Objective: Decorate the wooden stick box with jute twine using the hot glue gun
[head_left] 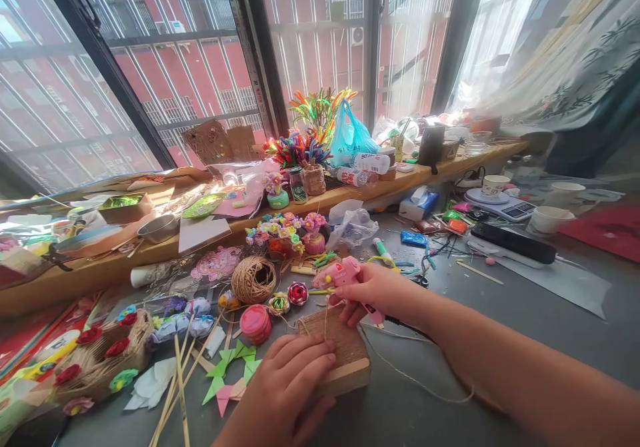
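1 glue gun in R hand, 1 box

On the right of the counter, a black phone lies near a white scale bearing a paper cup. Far off, a blue plastic bag stands on the wooden sill behind two bottles. At left sits a metal bowl, with green folded paper nearer.

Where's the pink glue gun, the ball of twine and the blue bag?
Pink glue gun (344,272): head view, on its body.
Ball of twine (245,283): head view, on its wound side.
Blue bag (353,135): head view, on its front.
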Tool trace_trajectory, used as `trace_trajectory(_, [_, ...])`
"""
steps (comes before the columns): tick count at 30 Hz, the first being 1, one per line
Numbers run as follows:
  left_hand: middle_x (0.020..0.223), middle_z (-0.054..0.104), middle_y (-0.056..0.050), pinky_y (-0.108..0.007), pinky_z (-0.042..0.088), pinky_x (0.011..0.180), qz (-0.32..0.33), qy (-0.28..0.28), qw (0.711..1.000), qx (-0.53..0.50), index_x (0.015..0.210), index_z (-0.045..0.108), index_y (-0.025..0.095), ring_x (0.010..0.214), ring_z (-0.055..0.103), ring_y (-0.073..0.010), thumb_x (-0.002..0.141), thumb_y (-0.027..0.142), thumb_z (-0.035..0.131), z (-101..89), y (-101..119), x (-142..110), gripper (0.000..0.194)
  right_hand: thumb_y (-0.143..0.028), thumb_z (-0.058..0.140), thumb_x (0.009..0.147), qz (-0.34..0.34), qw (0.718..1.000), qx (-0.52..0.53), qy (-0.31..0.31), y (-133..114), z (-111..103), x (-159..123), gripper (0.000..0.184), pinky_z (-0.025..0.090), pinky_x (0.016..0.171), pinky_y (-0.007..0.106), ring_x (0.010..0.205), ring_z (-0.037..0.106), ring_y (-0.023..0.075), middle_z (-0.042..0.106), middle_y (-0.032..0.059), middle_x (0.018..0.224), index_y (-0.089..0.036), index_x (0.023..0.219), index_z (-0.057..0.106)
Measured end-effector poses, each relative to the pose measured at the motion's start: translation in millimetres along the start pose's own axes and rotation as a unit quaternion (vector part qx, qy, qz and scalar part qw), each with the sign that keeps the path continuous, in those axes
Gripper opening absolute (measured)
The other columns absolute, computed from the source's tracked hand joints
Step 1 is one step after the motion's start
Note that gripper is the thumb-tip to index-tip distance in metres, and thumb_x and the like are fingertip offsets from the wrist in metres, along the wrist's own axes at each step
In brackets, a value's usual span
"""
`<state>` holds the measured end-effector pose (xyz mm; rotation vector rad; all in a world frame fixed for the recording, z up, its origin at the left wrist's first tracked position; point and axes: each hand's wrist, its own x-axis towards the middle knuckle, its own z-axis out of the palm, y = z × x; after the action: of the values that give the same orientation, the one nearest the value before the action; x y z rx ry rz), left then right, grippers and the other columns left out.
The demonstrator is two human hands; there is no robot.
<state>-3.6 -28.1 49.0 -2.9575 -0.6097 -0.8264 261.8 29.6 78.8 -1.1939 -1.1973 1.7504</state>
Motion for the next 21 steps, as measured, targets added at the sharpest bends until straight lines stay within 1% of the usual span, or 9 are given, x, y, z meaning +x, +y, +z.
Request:
trace_trajectory(3, [0.132, 0.079, -0.013, -0.043, 0.06, 0.107, -0.007, 0.003, 1.0, -0.003, 0.143, 0.056, 0.021, 0.121, 0.075, -0.0285, 0.099, 0.022, 0.067, 2.2, -0.9, -3.6, 0.046, -0.038, 0.089, 0.078, -0.028, 0.998, 0.015, 0.046, 1.3, -20.3, -3.9, 0.028, 0.062, 0.063, 0.029, 0.068, 0.075, 0.0193, 0.079, 0.0059, 0.081, -0.016, 0.091, 0.076])
trace_trajectory(6, [0.136, 0.077, -0.011, -0.041, 0.059, 0.11, -0.021, 0.023, 0.999, -0.015, 0.141, 0.061, 0.023, 0.129, 0.07, -0.0285, 0.102, 0.027, 0.066, 4.9, -1.0, -7.5, 0.04, -0.045, 0.085, 0.082, -0.048, 0.992, 0.035, 0.114, 14.3, -48.6, -11.6, 0.03, 0.058, 0.063, 0.027, 0.064, 0.067, 0.0149, 0.071, 0.0001, 0.074, -0.018, 0.091, 0.073])
trace_trajectory(10, [0.14, 0.073, -0.013, -0.04, 0.058, 0.11, -0.052, 0.093, 0.994, -0.031, 0.134, 0.067, 0.023, 0.134, 0.066, -0.0281, 0.106, 0.04, 0.062, 5.5, -4.6, -10.8, 0.033, -0.043, 0.092, 0.073, -0.012, 0.985, 0.016, 0.172, 41.5, -90.8, -29.5, 0.034, 0.048, 0.053, 0.025, 0.056, 0.058, 0.0135, 0.067, -0.001, 0.067, -0.017, 0.085, 0.073])
trace_trajectory(12, [0.128, 0.078, -0.01, -0.038, 0.06, 0.106, -0.082, 0.135, 0.986, -0.055, 0.124, 0.07, 0.025, 0.125, 0.07, -0.0253, 0.106, 0.036, 0.063, 3.1, -8.5, -10.2, 0.023, -0.041, 0.095, 0.069, 0.007, 0.982, -0.004, 0.187, 49.5, -111.0, -44.3, 0.035, 0.044, 0.051, 0.025, 0.055, 0.056, 0.0136, 0.067, -0.0005, 0.064, -0.016, 0.081, 0.074])
trace_trajectory(14, [0.105, 0.082, -0.004, -0.034, 0.063, 0.095, -0.113, 0.174, 0.974, -0.092, 0.107, 0.072, 0.027, 0.106, 0.076, -0.0216, 0.104, 0.029, 0.066, 0.4, -13.0, -8.9, 0.006, -0.043, 0.094, 0.071, 0.017, 0.979, -0.02, 0.203, 50.6, -129.7, -62.1, 0.035, 0.042, 0.051, 0.025, 0.055, 0.056, 0.014, 0.069, 0.0006, 0.065, -0.016, 0.08, 0.074])
trace_trajectory(16, [0.084, 0.08, 0.0, -0.032, 0.064, 0.083, -0.136, 0.205, 0.961, -0.127, 0.092, 0.071, 0.027, 0.087, 0.077, -0.0196, 0.103, 0.026, 0.069, -0.3, -17.0, -8.6, 0.011, -0.046, 0.094, 0.072, 0.026, 0.974, -0.041, 0.221, 46.8, -146.9, -79.8, 0.035, 0.04, 0.05, 0.026, 0.055, 0.055, 0.0145, 0.072, 0.0016, 0.067, -0.017, 0.082, 0.075])
trace_trajectory(17, [0.079, 0.078, 0.0, -0.031, 0.064, 0.079, -0.147, 0.214, 0.956, -0.138, 0.088, 0.071, 0.027, 0.081, 0.076, -0.0194, 0.102, 0.028, 0.069, 0.5, -18.7, -9.3, 0.014, -0.047, 0.094, 0.071, 0.029, 0.972, -0.058, 0.227, 44.7, -154.8, -87.6, 0.036, 0.041, 0.05, 0.026, 0.056, 0.056, 0.0153, 0.073, 0.0023, 0.068, -0.018, 0.083, 0.076])
trace_trajectory(19, [0.077, 0.076, -0.001, -0.032, 0.063, 0.075, -0.183, 0.221, 0.946, -0.148, 0.085, 0.07, 0.025, 0.078, 0.075, -0.0202, 0.103, 0.035, 0.069, 4.1, -21.0, -12.3, 0.02, -0.05, 0.093, 0.071, 0.028, 0.966, -0.105, 0.233, 42.8, -168.5, -99.3, 0.035, 0.043, 0.052, 0.027, 0.06, 0.06, 0.018, 0.076, 0.0045, 0.074, -0.021, 0.083, 0.077])
trace_trajectory(21, [0.081, 0.076, -0.003, -0.032, 0.063, 0.075, -0.221, 0.22, 0.938, -0.153, 0.085, 0.07, 0.024, 0.081, 0.075, -0.0215, 0.103, 0.041, 0.067, 8.9, -22.3, -16.6, 0.025, -0.055, 0.09, 0.073, 0.027, 0.961, -0.148, 0.23, 46.2, -178.2, -104.9, 0.035, 0.046, 0.054, 0.029, 0.065, 0.064, 0.0209, 0.079, 0.0068, 0.078, -0.022, 0.081, 0.078])
